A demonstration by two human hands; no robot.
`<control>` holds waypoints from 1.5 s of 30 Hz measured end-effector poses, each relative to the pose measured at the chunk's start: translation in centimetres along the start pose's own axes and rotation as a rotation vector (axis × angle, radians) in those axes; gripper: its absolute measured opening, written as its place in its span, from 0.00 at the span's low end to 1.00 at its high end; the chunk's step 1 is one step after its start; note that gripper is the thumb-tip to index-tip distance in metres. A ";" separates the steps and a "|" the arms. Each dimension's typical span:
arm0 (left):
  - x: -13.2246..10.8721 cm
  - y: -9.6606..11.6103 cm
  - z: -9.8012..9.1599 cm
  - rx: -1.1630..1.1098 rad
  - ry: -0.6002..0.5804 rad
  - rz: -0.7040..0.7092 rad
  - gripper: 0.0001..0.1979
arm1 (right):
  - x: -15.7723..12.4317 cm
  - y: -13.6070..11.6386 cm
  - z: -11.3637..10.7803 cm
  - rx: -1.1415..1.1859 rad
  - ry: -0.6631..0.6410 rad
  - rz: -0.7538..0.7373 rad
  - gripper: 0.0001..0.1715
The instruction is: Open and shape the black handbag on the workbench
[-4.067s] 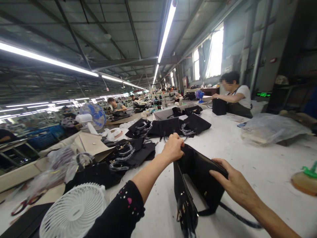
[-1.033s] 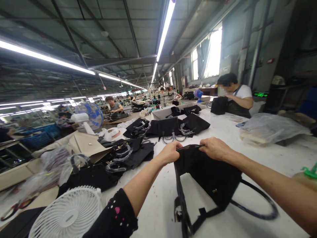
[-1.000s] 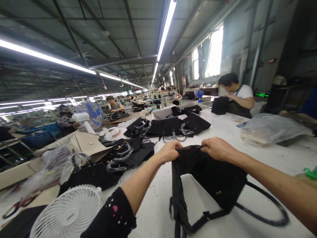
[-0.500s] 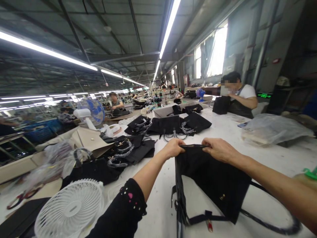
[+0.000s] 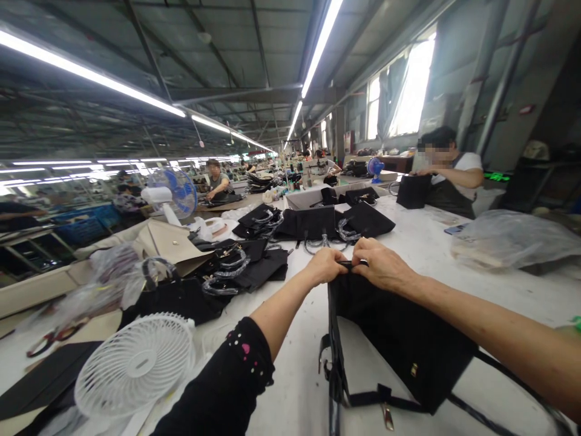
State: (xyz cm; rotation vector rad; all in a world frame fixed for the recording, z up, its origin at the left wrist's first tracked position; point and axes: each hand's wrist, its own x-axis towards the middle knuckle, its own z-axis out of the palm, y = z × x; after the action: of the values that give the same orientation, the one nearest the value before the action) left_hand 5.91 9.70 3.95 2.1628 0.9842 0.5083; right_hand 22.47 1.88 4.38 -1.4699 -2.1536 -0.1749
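A black handbag (image 5: 408, 339) lies on its side on the white table, its light lining showing through the opening and a zipper pull (image 5: 387, 418) hanging from its edge. My left hand (image 5: 327, 265) pinches the bag's far edge at the left corner. Close beside it, my right hand (image 5: 381, 264) is closed on the same edge, fingertips almost touching the left ones. A small gold clasp sits on the bag's panel. One long handle loops out under my right forearm.
A white fan (image 5: 136, 366) stands at front left, near scissors (image 5: 54, 339). Black handbags with wrapped handles (image 5: 245, 266) are heaped at left and ahead. A plastic bag (image 5: 512, 239) lies at right. A co-worker (image 5: 447, 175) sits across the table holding a black bag.
My right hand has slid left along the bag's edge, closer to my left hand. The view has shifted slightly, and the co-worker's hand at right has lowered onto the black bag.
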 end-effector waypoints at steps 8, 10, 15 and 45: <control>0.2 -0.5 0.2 -0.018 -0.028 0.022 0.08 | -0.4 -0.2 0.3 -0.018 0.056 0.007 0.09; 0.2 -0.4 0.2 -0.020 -0.033 0.030 0.08 | -0.5 -0.1 0.3 -0.005 0.061 0.013 0.09; 0.3 0.0 0.2 -0.014 -0.046 0.034 0.08 | -0.8 0.1 0.4 -0.005 0.088 -0.002 0.09; -0.2 1.9 0.5 0.269 0.023 0.152 0.10 | -2.0 1.0 0.8 -0.089 0.175 -0.071 0.06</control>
State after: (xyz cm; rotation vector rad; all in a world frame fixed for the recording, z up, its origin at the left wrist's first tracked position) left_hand 7.05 8.42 5.01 2.4916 0.9496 0.4965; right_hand 23.63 0.90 2.59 -1.3725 -2.0800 -0.4146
